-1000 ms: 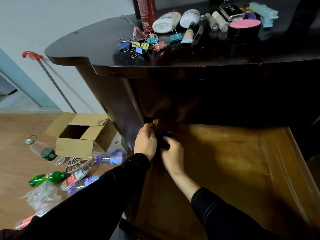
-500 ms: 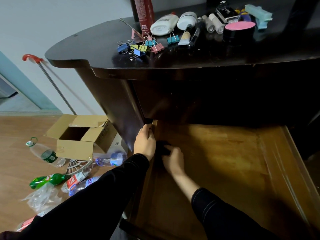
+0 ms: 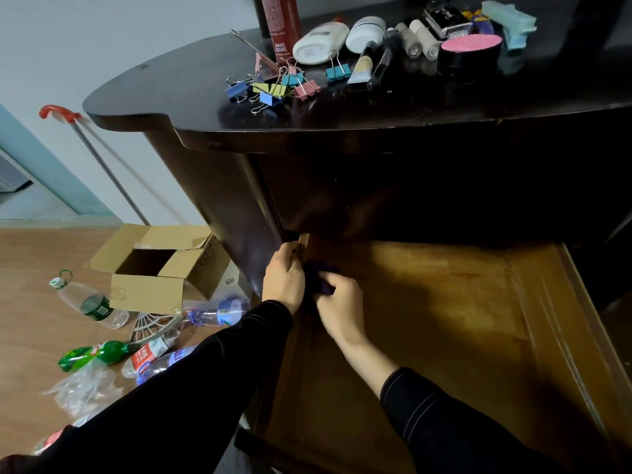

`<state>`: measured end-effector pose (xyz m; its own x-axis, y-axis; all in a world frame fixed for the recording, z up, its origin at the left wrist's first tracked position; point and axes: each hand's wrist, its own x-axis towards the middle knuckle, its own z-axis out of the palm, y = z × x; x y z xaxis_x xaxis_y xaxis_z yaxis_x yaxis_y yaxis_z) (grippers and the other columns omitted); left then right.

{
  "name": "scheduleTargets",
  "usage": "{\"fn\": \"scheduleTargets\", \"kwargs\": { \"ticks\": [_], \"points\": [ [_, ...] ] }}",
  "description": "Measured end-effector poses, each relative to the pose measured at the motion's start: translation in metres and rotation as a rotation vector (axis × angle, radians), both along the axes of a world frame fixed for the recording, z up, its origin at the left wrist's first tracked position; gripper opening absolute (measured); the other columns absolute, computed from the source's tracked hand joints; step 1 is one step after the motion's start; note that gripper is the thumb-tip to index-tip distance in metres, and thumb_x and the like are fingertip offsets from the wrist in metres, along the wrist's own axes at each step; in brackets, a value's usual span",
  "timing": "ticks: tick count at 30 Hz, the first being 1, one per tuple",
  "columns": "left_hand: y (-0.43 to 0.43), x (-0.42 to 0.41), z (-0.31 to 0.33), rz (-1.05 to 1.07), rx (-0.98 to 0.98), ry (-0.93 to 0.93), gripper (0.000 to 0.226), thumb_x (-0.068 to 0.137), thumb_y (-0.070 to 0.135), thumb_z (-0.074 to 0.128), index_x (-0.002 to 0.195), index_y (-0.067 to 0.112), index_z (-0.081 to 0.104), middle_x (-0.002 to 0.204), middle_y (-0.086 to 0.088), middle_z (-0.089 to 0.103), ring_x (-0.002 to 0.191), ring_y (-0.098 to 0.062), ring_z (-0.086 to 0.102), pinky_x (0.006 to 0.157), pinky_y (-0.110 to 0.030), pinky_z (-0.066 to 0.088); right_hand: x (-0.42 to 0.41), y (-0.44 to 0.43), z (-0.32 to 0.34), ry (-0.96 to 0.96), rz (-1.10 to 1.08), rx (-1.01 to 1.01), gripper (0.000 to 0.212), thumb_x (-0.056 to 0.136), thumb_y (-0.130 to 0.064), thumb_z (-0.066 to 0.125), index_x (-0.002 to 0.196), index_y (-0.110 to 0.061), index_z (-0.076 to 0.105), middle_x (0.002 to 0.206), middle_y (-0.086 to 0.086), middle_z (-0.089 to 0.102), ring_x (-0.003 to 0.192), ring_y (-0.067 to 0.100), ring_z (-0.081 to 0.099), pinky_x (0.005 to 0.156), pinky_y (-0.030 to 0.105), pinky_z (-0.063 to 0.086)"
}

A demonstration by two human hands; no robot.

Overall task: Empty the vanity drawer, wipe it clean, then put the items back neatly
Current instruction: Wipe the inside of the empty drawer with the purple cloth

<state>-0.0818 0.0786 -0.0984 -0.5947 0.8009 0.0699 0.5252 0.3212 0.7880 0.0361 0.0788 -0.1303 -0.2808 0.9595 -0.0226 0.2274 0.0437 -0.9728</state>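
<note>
"Dark wood everywhere, was it? What took up most of the view?"

"The vanity's glossy tabletop (image 3: pixel 376 107) across the top, and under it the drawer (image 3: pixel 444 319), pulled well out, its bare brown floor showing."

"And on the floor of the room?"

"An open cardboard box (image 3: pixel 154 285) just beside the vanity's left side, with plastic bottles (image 3: pixel 89 302) lying around it and a pole with a red handle (image 3: pixel 102 162) leaning on the wall behind."

"Where were the hands?"

"Both at the drawer's back left corner, in black sleeves. The left hand (image 3: pixel 284 282) gripped the drawer's left side wall, fingers curled over its top edge. The right hand (image 3: pixel 340 304) was just beside it, inside the drawer."

"Holding what?"

"A dark purple cloth (image 3: pixel 319 278), bunched up. The right fingers were curled round it, pinching it, and it sat low in that corner between the two hands. Whether it pressed flat on the wood I couldn't tell."

"And the things from the drawer?"

"All up on the tabletop. A red can (image 3: pixel 278 25) stood at the back, a white bottle (image 3: pixel 319 42) lay beside it, and a black jar with a pink lid (image 3: pixel 470 54) was further right. Several tubes lay between the bottle and the jar. The binder clips (image 3: pixel 270 88), blue, yellow, pink and teal, sat in a loose heap nearest the front edge."
</note>
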Motion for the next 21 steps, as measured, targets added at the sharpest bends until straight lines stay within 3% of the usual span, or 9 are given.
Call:
{"fn": "scheduleTargets", "kwargs": {
  "ticks": [3,6,10,12,14,17,19,21],
  "points": [
    [0.000,0.000,-0.001,-0.006,0.000,0.003,0.037,0.096,0.016,0.041,0.128,0.024,0.058,0.126,-0.003,0.063,0.114,-0.022,0.056,0.091,-0.028,0.037,0.001,-0.011,-0.016,-0.064,0.033,-0.032,0.041,0.089,0.005,0.061,0.125,-0.012,0.072,0.117,0.003,0.073,0.105,0.015,0.067,0.089,0.024,0.055],
    [-0.001,-0.002,-0.002,-0.018,-0.010,-0.004,0.037,0.097,0.019,0.041,0.129,0.024,0.058,0.127,-0.002,0.062,0.112,-0.019,0.055,0.090,-0.026,0.035,0.010,0.002,-0.024,-0.174,0.119,-0.212,0.042,0.092,0.002,0.062,0.132,-0.012,0.067,0.121,0.006,0.071,0.101,0.019,0.068,0.078,0.021,0.054],
    [-0.011,0.003,0.006,-0.069,-0.012,-0.069,0.033,0.104,0.018,0.041,0.134,0.018,0.054,0.128,-0.005,0.059,0.115,-0.015,0.051,0.097,-0.026,0.036,0.016,0.007,-0.016,-0.065,0.219,-0.290,0.034,0.089,-0.011,0.070,0.117,-0.031,0.069,0.097,-0.018,0.067,0.085,0.005,0.065,0.062,0.008,0.050],
    [-0.032,0.006,0.003,-0.104,-0.002,-0.108,0.032,0.106,0.023,0.040,0.135,0.017,0.053,0.126,-0.005,0.059,0.118,-0.016,0.053,0.103,-0.029,0.038,0.015,0.003,-0.015,0.061,0.241,-0.391,0.021,0.091,-0.025,0.070,0.109,-0.037,0.068,0.104,-0.012,0.072,0.092,0.006,0.067,0.076,0.017,0.055],
    [-0.058,0.008,-0.003,-0.130,-0.009,-0.158,0.027,0.107,0.029,0.038,0.126,0.024,0.056,0.118,0.002,0.062,0.113,-0.012,0.057,0.099,-0.027,0.039,0.016,0.001,-0.014,0.118,0.211,-0.442,0.026,0.098,-0.037,0.063,0.122,-0.030,0.068,0.119,-0.007,0.070,0.106,0.012,0.066,0.091,0.029,0.055],
    [-0.079,0.010,-0.003,-0.121,-0.088,-0.214,0.024,0.107,0.037,0.034,0.110,0.029,0.057,0.106,0.007,0.061,0.102,-0.005,0.057,0.093,-0.027,0.037,0.016,0.001,-0.010,0.012,0.159,-0.356,0.034,0.103,-0.031,0.058,0.136,-0.020,0.057,0.128,-0.005,0.059,0.120,0.018,0.058,0.093,0.029,0.049],
    [-0.080,0.013,0.001,-0.098,-0.089,-0.201,0.027,0.107,0.035,0.034,0.110,0.022,0.057,0.105,0.002,0.062,0.100,-0.008,0.057,0.092,-0.028,0.037,0.015,0.001,-0.003,-0.004,0.159,-0.291,0.026,0.101,-0.023,0.062,0.127,-0.020,0.060,0.122,-0.005,0.060,0.116,0.018,0.059,0.088,0.024,0.049],
    [-0.078,0.016,0.003,-0.088,-0.090,-0.181,0.029,0.108,0.033,0.033,0.111,0.018,0.057,0.105,0.000,0.062,0.100,-0.012,0.058,0.091,-0.029,0.039,0.015,0.003,0.002,0.044,0.154,-0.173,0.016,0.096,-0.018,0.068,0.111,-0.022,0.066,0.110,-0.009,0.065,0.102,0.009,0.063,0.076,0.010,0.049]
  ]
}}
